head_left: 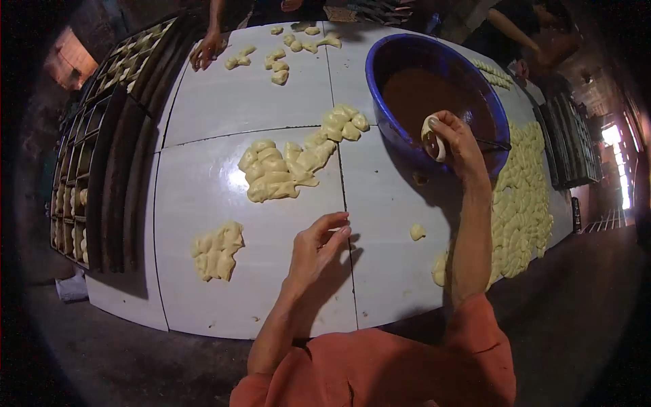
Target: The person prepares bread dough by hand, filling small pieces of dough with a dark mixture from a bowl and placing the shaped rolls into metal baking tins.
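Observation:
My right hand (pixel 453 142) pinches a pale dough piece (pixel 430 130) smeared with brown paste, over a blue basin (pixel 378 102) of brown mixture (pixel 420 95). A dark utensil handle (pixel 495 144) rests across the basin's right side. My left hand (pixel 319 241) is over the white table (pixel 251 298) with curved fingers slightly apart and nothing visible in them. Clumps of pale dough lie ahead of it (pixel 271 169) and farther back (pixel 342 122). A flattened batch (pixel 217 251) is to its left, a small lump (pixel 418 231) to its right, and many shaped pieces (pixel 515 203) cover the right side.
Stacked metal moulds with dough (pixel 78 203) line the left edge; more moulds (pixel 573 136) stand beyond the right edge. At the back left, another person's hand (pixel 207 51) is by small dough lumps (pixel 278 64). Another person's arm (pixel 515 34) shows at the back right.

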Demonstrator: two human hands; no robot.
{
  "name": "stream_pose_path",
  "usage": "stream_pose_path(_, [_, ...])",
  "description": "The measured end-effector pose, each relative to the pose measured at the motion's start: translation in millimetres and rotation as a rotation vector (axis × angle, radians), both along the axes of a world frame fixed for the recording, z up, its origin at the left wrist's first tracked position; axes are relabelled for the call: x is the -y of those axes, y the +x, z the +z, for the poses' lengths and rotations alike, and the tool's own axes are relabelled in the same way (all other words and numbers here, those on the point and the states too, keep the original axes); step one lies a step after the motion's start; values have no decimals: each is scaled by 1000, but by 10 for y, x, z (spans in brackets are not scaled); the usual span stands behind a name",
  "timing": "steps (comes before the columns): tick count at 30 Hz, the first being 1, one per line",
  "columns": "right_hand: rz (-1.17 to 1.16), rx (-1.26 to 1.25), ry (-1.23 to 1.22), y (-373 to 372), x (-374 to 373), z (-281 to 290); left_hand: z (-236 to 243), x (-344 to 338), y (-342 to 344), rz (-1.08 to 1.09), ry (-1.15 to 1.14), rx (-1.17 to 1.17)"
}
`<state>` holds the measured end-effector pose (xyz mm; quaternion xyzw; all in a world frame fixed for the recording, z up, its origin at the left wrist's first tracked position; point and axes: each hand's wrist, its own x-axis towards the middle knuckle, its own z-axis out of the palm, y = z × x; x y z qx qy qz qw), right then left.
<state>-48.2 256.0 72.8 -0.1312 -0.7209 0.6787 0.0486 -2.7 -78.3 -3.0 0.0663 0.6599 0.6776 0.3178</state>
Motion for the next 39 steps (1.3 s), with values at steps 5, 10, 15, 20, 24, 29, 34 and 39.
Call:
stream_pose_path(5, [35,-96,-489,181,1073,-217,69,-221,-60,35,319,96])
stream_pose_path(10, [107,40,-743,414,1823,-645,-100,75,-30,251,552,334])
stream_pose_path(15, [300,19,-220,568,2451,-711,-225,737,46,660,543,455])
stream_pose_path(20, [258,-352,447,631,3067,-843,-365,998,138,723,367,159])
stream_pose_path(24, [196,-337,539,617,3241,-1023,-384,1137,104,785,148,-139])
stream_pose_path(29, [206,6,28,548,3332,-798,-106,1407,-79,589,214,211])
stream_pose_path(34, [391,-149,-21,679,3248,-871,-81,1582,-106,503,260,245])
stream_pose_path(39, [367,-573,229,581,3155,-1050,64,1475,85,521,276,100])
